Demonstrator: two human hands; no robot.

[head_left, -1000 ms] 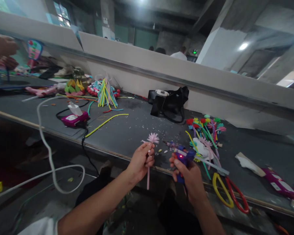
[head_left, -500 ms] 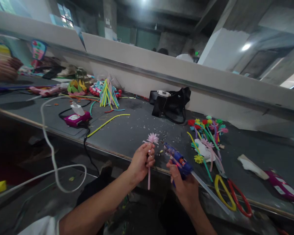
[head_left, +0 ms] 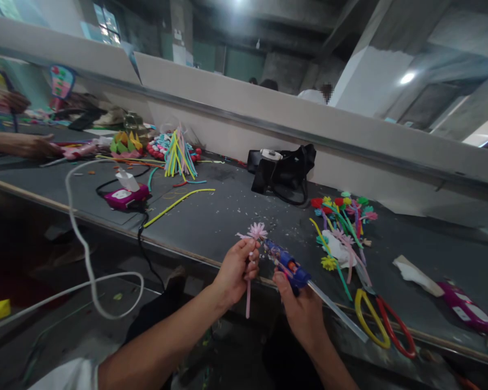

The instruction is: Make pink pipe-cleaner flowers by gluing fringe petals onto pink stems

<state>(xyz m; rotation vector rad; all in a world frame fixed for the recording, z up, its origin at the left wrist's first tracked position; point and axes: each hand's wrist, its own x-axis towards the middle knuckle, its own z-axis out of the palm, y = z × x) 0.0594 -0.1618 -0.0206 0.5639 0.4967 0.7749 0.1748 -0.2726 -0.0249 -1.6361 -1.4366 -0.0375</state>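
My left hand [head_left: 236, 269] is closed round the stem of a pink pipe-cleaner flower [head_left: 255, 232], holding it upright over the table's front edge. My right hand [head_left: 299, 310] grips a blue glue gun [head_left: 287, 262] whose nozzle points left and up, right beside the flower's stem just under the head. A clear glue stick [head_left: 337, 312] sticks out of the gun's back toward the lower right.
On the grey table [head_left: 211, 216] lie a pile of finished colourful flowers [head_left: 344, 222], yellow and red scissors [head_left: 384, 325], a black bag [head_left: 282, 170], a magenta power strip [head_left: 126, 196] with cables, and bundled pipe cleaners [head_left: 179, 154]. Another person's hand [head_left: 28, 145] rests at far left.
My right hand swung the glue gun up and left until its nozzle reached the flower stem. My left hand kept the flower nearly still. The other person's hand came down onto the table.
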